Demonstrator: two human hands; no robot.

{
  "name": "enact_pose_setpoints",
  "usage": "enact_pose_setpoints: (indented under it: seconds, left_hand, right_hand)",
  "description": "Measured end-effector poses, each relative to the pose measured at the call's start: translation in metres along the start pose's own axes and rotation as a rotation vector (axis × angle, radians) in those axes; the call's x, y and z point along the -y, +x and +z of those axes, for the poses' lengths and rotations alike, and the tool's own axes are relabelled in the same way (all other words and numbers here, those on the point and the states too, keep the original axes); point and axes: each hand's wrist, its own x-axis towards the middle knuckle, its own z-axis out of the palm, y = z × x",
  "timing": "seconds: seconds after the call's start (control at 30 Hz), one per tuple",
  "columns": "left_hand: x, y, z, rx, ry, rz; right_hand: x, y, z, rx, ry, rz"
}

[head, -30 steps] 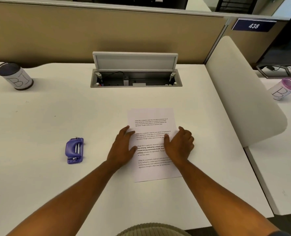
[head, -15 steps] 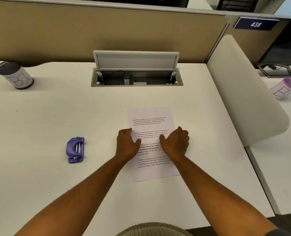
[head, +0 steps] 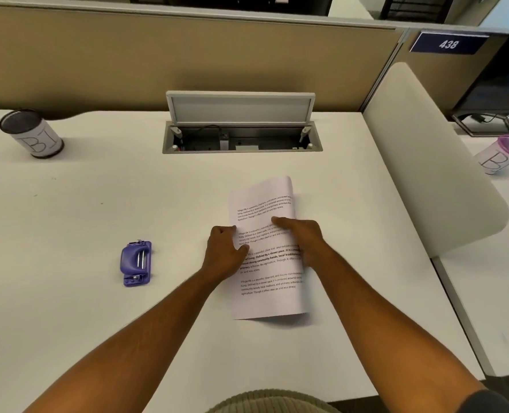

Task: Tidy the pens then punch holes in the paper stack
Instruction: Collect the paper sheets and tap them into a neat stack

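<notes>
A printed paper stack [head: 265, 296] sits in the middle of the white desk [head: 68, 210], bowed upward with its right side lifted. My left hand [head: 225, 253] grips its left edge, thumb on the text. My right hand [head: 302, 238] holds the right edge, fingers curled under the sheets. A purple hole punch [head: 136, 261] lies flat on the desk, well to the left of my left hand. A dark pen cup [head: 31, 134] marked "BI" stands at the far left; no pens show.
An open cable hatch [head: 241, 122] with its lid raised sits behind the paper. A white curved divider [head: 426, 162] bounds the desk on the right. Beyond it a pink-rimmed cup [head: 503, 155] stands on the neighbouring desk. A tan partition wall runs along the back.
Both hands went from pressing flat on the paper to gripping its side edges. The stack has risen off the desk on the right and now curves.
</notes>
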Motion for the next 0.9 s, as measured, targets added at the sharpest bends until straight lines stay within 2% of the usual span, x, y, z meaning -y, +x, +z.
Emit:
enact_pose_setpoints:
  seconds: [0.07, 0.17, 0.3, 0.4, 0.47, 0.5, 0.57, 0.77, 0.9]
  left_hand:
    - [0.002, 0.000, -0.001, -0.011, -0.010, 0.002]
    - [0.004, 0.001, -0.001, -0.033, -0.077, -0.003]
    - [0.001, 0.004, -0.004, -0.113, -0.280, -0.077]
    - [-0.006, 0.011, -0.015, -0.142, -0.372, -0.104]
    - [-0.016, 0.014, -0.030, -0.074, -0.603, -0.096]
    - [-0.024, 0.015, -0.039, -0.030, -0.716, -0.068]
    - [-0.042, 0.014, -0.052, -0.013, -0.794, 0.019]
    - [-0.095, -0.004, -0.083, -0.226, -0.789, 0.259]
    - [-0.097, -0.007, -0.096, -0.338, -0.722, 0.349]
  right_hand:
    - [0.001, 0.000, -0.008, 0.032, 0.017, -0.034]
    - [-0.003, 0.002, -0.018, -0.029, -0.135, -0.135]
    - [0.001, -0.003, -0.024, -0.055, -0.293, -0.281]
    - [0.013, -0.017, -0.028, 0.038, -0.210, -0.395]
    - [0.022, -0.028, -0.030, 0.102, -0.093, -0.431]
    - [0.028, -0.034, -0.029, 0.118, -0.047, -0.451]
    - [0.040, -0.043, -0.027, 0.113, 0.014, -0.505]
    - [0.078, -0.074, -0.015, -0.032, 0.110, -0.726]
    - [0.085, -0.082, -0.014, -0.034, 0.108, -0.799]
